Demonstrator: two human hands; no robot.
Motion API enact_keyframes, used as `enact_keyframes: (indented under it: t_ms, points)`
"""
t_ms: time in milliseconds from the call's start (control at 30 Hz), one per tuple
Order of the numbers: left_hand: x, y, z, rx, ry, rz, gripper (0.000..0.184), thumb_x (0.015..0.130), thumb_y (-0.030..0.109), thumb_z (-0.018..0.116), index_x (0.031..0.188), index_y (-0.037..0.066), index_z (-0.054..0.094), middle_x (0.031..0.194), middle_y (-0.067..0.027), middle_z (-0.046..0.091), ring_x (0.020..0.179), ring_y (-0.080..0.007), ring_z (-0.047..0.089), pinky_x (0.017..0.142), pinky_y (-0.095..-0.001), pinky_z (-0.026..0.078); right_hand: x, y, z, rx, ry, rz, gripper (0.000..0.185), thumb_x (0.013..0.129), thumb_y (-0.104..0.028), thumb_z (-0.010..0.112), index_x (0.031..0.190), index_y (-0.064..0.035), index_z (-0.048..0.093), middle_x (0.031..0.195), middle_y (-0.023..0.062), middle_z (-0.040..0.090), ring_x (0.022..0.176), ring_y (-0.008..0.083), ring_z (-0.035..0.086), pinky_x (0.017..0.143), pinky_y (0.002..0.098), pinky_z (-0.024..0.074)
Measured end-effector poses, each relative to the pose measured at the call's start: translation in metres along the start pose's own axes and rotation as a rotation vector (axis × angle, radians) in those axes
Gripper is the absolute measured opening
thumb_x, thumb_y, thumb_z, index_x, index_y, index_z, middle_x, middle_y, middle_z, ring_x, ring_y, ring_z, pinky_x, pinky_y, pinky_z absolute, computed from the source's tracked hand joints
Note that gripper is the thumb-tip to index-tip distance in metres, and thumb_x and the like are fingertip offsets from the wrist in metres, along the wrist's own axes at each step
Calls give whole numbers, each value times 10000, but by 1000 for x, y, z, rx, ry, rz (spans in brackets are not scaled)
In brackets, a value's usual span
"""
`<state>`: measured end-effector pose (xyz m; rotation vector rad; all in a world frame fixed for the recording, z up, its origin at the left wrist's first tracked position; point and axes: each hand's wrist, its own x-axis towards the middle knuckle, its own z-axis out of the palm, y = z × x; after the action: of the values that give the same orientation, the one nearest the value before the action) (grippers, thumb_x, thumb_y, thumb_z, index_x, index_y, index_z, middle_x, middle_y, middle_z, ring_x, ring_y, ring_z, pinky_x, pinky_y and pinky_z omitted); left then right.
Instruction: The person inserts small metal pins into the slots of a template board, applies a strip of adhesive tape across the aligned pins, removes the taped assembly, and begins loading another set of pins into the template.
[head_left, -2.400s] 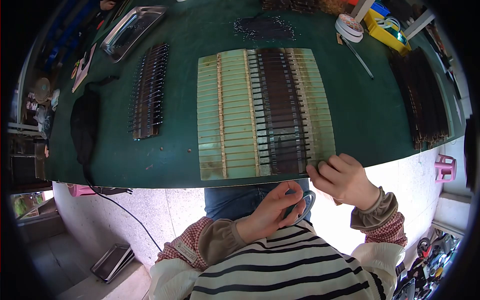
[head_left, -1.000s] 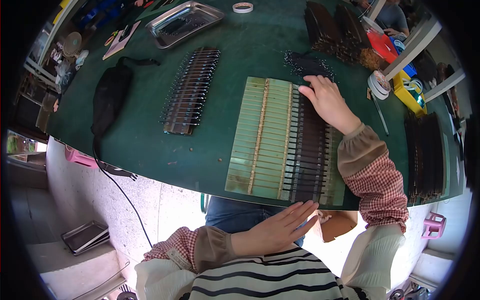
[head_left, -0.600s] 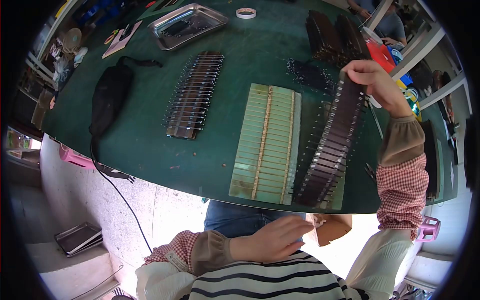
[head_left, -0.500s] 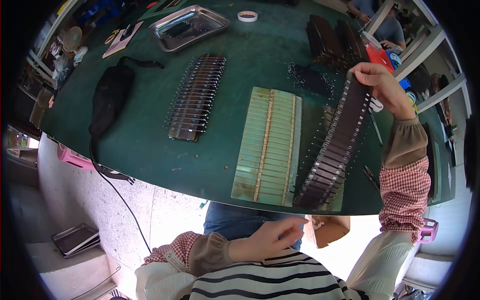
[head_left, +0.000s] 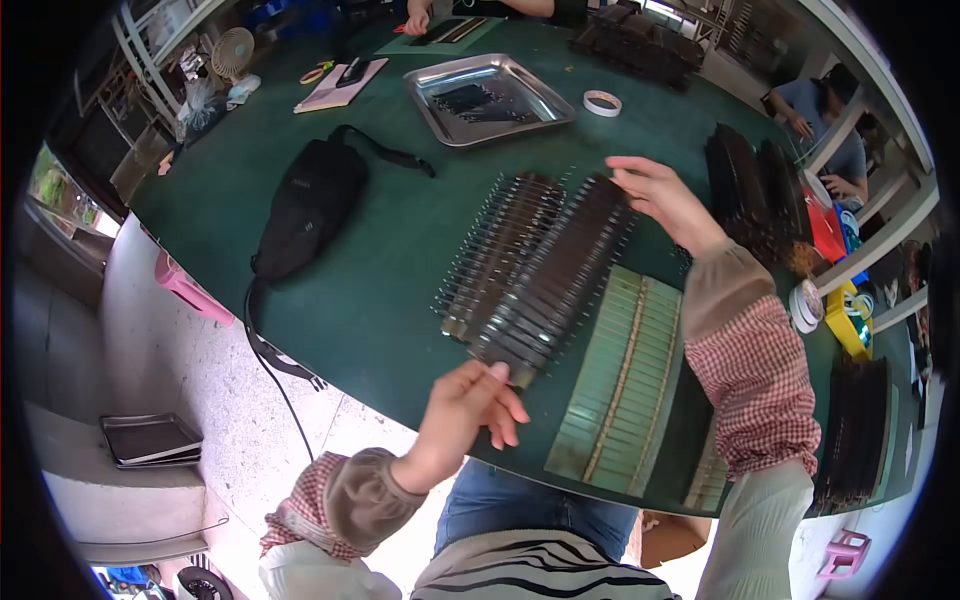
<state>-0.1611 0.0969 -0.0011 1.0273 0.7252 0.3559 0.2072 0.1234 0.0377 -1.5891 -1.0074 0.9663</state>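
A dark strip (head_left: pixel 560 270) with rows of pins along both edges slants between my two hands. My left hand (head_left: pixel 465 410) pinches its near end between thumb and fingers. At its far end is my right hand (head_left: pixel 655 195), the thumb and fingers closed on the strip's corner. Just left of it, partly overlapped, lies a similar pinned strip stack (head_left: pixel 500 255) on the green table. The pale green grooved board (head_left: pixel 620 385) lies to the right, near the front edge, with nothing on its grooves. Part of a second board (head_left: pixel 708 475) shows under my right sleeve.
Beyond the strips are a metal tray (head_left: pixel 490 100) and a white tape roll (head_left: pixel 602 103). A black pouch (head_left: pixel 315 205) lies at left. Dark bundles (head_left: pixel 750 190) and a yellow bin (head_left: pixel 850 320) are at right. Two people (head_left: pixel 830 130) work across the table.
The dark strip has been carried left from beside the board to the other pinned strips. My left hand has come up from my lap and taken its near end. The view has turned left.
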Motion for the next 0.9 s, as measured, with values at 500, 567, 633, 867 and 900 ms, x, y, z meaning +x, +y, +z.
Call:
enact_keyframes:
  t_ms: [500, 567, 633, 867, 900]
  points:
    - [28, 32, -47, -46, 26, -267, 367, 1093, 250, 392, 1027, -62, 572, 805, -173, 684, 611, -256, 676, 579, -344, 559, 89, 48, 67, -228, -53, -260, 316, 983, -34, 546, 1289, 3, 617, 1217, 140, 691, 1126, 209, 638, 996, 323, 472]
    - [28, 31, -47, -35, 46, -257, 371, 1093, 256, 388, 1031, -59, 575, 809, -173, 686, 614, -257, 677, 578, -349, 559, 89, 53, 69, -207, -18, -276, 317, 971, 5, 532, 1275, 25, 617, 1221, 157, 694, 1143, 227, 646, 1000, 333, 483]
    - [26, 29, -46, -33, 49, -248, 374, 1092, 261, 382, 1033, -53, 577, 810, -175, 687, 617, -260, 678, 577, -353, 558, 90, 53, 68, -224, -29, -268, 339, 979, -34, 552, 1313, 4, 601, 1257, 123, 680, 1162, 200, 620, 1029, 314, 456]
    - [7, 21, -30, 61, -65, -132, 292, 1077, 218, 405, 1024, -15, 572, 796, -187, 686, 596, -259, 665, 565, -348, 548, 46, 23, 1, -1027, 290, -623, 465, 861, -124, 698, 1298, -23, 577, 1308, 183, 586, 1270, 365, 511, 1080, 460, 403]
    - [5, 20, -27, 93, -94, -103, 265, 1072, 203, 424, 1025, -12, 572, 797, -186, 686, 601, -256, 667, 569, -346, 548, 32, 21, -22, -1167, 371, -654, 511, 825, -126, 727, 1301, -23, 572, 1307, 192, 581, 1270, 372, 507, 1082, 471, 398]
